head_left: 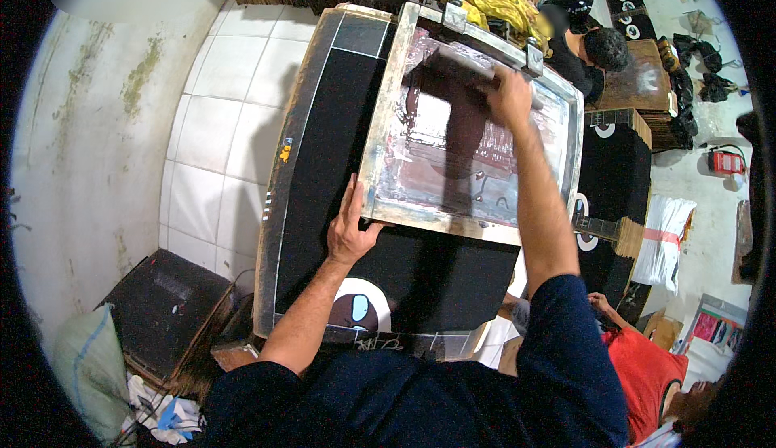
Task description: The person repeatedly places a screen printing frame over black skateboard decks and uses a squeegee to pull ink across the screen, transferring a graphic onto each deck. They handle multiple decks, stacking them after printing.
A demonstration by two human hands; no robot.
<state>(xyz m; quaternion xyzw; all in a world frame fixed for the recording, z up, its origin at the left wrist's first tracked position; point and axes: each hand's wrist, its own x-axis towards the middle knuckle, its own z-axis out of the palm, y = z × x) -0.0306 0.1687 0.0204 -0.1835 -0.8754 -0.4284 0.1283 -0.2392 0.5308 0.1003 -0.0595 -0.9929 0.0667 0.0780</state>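
Dark shirt [388, 403] and shoulders crowd the bottom of the picture. Beyond them, upper centre, the framed screen [385, 124] lies over black fabric [436, 270], brown ink [465, 141] smeared across its mesh. Metal clamps [454, 13] grip its far rail, presumably fixing that end. The right hand [511, 100] has fingers curled round a blurred bar [461, 70]; how tightly, I can't tell. The left hand [352, 230], fingers loosely extended, braces the near-left corner, apparently for steadiness. Lower right, someone wears a red top [647, 375].
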